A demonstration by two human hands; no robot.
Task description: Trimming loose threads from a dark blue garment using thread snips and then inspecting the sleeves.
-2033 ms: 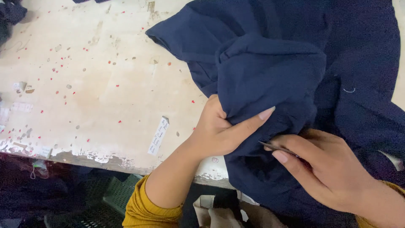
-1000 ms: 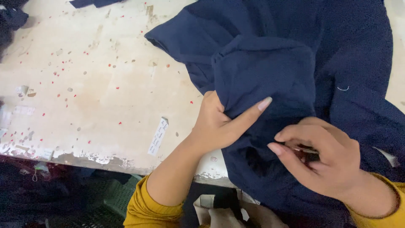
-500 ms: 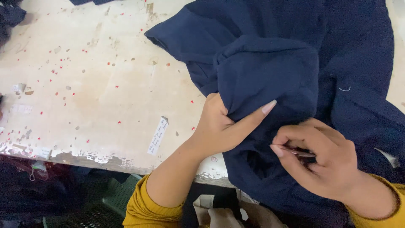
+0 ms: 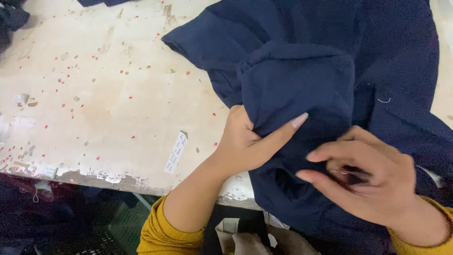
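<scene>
A dark navy garment (image 4: pixel 311 71) lies bunched over the right half of a worn white table (image 4: pixel 104 104). My left hand (image 4: pixel 250 141) grips a fold of the cloth near the table's front edge, with the forefinger stretched out along the fabric. My right hand (image 4: pixel 373 182) hovers just right of it above the cloth, blurred, its fingers curled around a small dark object that I cannot make out. Both arms wear mustard yellow sleeves.
A small white paper label (image 4: pixel 176 152) lies on the table left of my left hand. Red specks dot the tabletop. More dark cloth (image 4: pixel 12 19) sits at the far left corner. A green crate (image 4: pixel 122 226) stands under the table's front edge.
My right hand has lifted slightly and shifted left, closing its fingers around the small dark object. My left hand has kept its grip on the fold.
</scene>
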